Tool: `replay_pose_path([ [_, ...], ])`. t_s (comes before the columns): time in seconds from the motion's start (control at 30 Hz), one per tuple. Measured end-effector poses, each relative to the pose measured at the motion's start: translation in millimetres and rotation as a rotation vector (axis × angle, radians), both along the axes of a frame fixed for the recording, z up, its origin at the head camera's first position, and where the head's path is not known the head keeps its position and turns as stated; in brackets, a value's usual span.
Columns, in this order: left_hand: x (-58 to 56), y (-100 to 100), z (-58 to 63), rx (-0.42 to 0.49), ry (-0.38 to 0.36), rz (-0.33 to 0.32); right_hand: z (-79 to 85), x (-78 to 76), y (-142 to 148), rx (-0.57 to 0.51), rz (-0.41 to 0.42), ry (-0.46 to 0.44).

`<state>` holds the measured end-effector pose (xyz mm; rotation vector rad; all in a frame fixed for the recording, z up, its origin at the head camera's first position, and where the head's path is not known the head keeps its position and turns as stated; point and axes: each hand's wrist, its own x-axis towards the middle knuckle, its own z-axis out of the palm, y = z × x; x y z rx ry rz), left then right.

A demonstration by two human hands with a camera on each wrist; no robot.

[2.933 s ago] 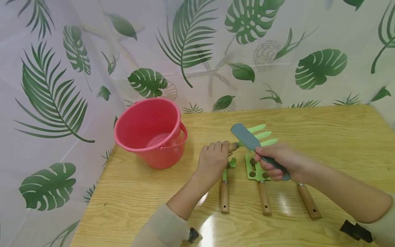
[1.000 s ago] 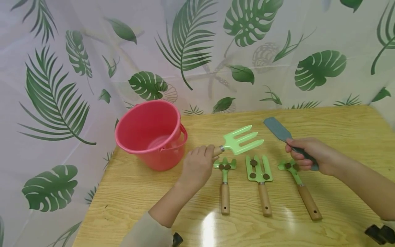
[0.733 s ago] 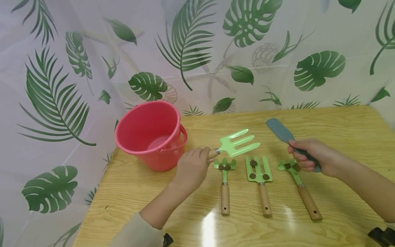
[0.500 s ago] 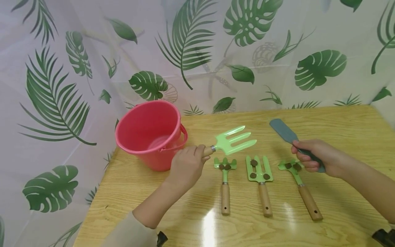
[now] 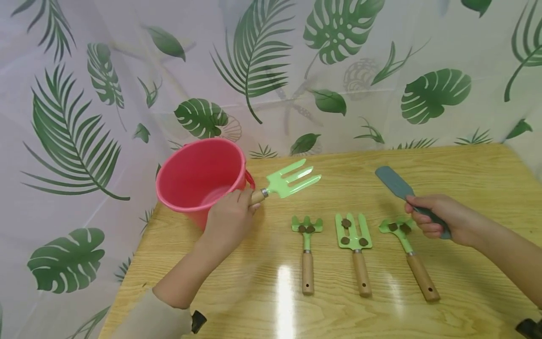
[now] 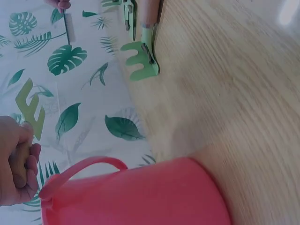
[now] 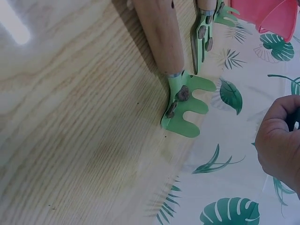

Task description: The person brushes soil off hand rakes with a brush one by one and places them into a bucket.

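My left hand [image 5: 230, 219] grips the wooden handle of a light-green garden fork [image 5: 282, 184], whose tines point up and right. This hand is beside the pink bucket [image 5: 192, 165], in front of its right rim. In the left wrist view the fork [image 6: 29, 105] is seen from the side. On the right, my right hand [image 5: 442, 219] holds a grey-blue flat scraper [image 5: 393, 181], blade angled up and left, above the table. Its blade is out of the right wrist view, where the hand [image 7: 281, 136] shows at the edge.
Three green tools with wooden handles and brown lumps on their heads lie in a row: a small rake [image 5: 307, 229], a garden fork [image 5: 356, 233] and another rake [image 5: 401, 228]. The wooden table [image 5: 262, 301] meets a leaf-print cloth [image 5: 271, 61] behind.
Earlier the scraper lay over the fork's head. The two hands have since moved apart, the left carrying the fork left to the bucket, the right carrying the scraper right.
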<state>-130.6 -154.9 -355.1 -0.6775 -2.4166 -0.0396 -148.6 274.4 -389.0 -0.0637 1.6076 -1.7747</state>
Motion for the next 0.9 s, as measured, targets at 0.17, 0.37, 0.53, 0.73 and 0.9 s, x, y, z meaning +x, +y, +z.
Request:
replay_pose_path([
  [0.17,-0.3,-13.0,9.5,-0.036,0.02,0.019,-0.3,1.1,4.9,0.016,0.0,0.007],
  [0.37,-4.0,-32.6,19.4,-0.031,0.003,0.077,-1.6,1.5,6.5,0.009,0.004,0.014],
  [0.53,-9.5,-51.4,29.2,0.014,-0.099,0.169,1.8,0.8,7.9,0.016,0.018,0.025],
  [0.73,-12.6,-66.9,34.2,-0.005,-0.17,0.26,3.5,0.0,11.0,0.033,0.014,0.027],
  [0.9,-15.1,-81.7,36.6,0.011,-0.179,0.29,3.1,-0.1,12.4,0.045,-0.003,0.023],
])
